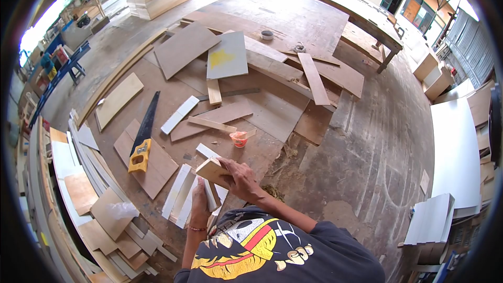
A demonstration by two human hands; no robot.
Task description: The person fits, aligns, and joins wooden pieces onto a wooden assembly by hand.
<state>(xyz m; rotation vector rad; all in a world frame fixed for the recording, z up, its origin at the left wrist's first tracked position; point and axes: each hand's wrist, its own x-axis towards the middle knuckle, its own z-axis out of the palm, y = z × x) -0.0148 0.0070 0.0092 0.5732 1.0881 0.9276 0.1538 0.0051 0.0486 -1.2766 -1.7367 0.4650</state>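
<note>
My right hand (242,179) is closed around a short light-wood block (212,171), thumb and fingers over its right end. Just below it, my left hand (199,203) grips a narrow wooden piece (211,195), which stands up close under the block. White-faced wood strips (179,195) lie beside and beneath my left hand. Ahead of my hands stands a small orange-and-white cup (239,139) with a flat stick across its rim. A handsaw (141,144) with a yellow handle rests on a brown board to the left.
Boards and offcuts, among them a grey panel (226,63) with a yellow stain, cover the floor ahead. Stacked planks (112,225) line the left. A long wooden table (367,23) stands at the back right, white sheets (455,147) at the right. A person (48,64) is far left.
</note>
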